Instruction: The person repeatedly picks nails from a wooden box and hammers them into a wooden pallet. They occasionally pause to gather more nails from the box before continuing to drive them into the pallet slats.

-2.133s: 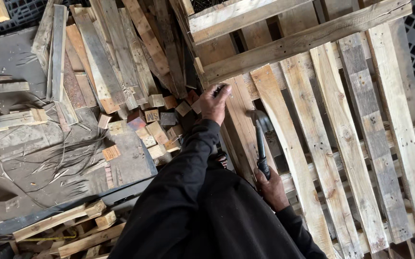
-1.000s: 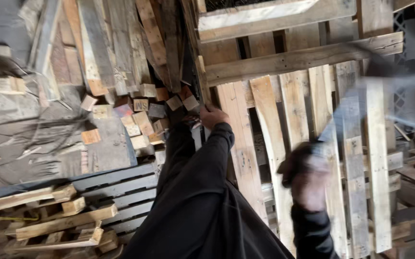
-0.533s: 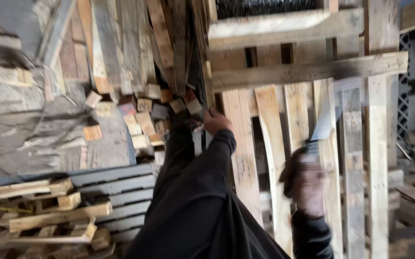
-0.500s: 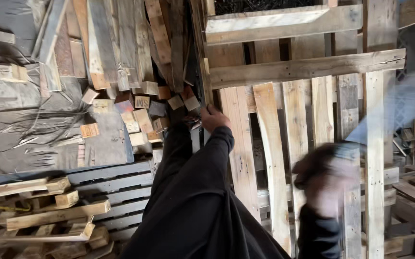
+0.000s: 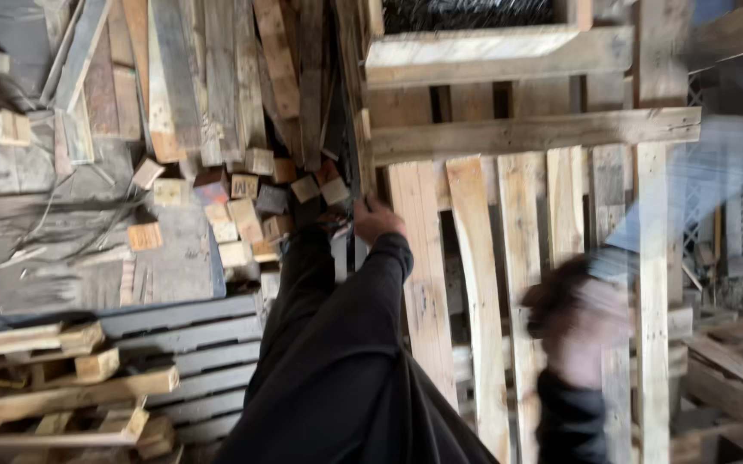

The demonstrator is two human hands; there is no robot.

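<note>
Hammer (image 5: 689, 193) now swung up in blurred right hand (image 5: 582, 322), grip unclear; left hand (image 5: 377, 219) fingers still curled on pallet (image 5: 509, 137) edge.

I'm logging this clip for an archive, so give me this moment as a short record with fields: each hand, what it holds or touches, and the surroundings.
left hand: grips the left edge of the upright bare-wood slatted pallet
right hand: motion-blurred, raised before the pallet; contents of the grip unclear
near left hand: small cut wooden blocks heaped on the ground
lower left: stacked rough timber frames
</note>
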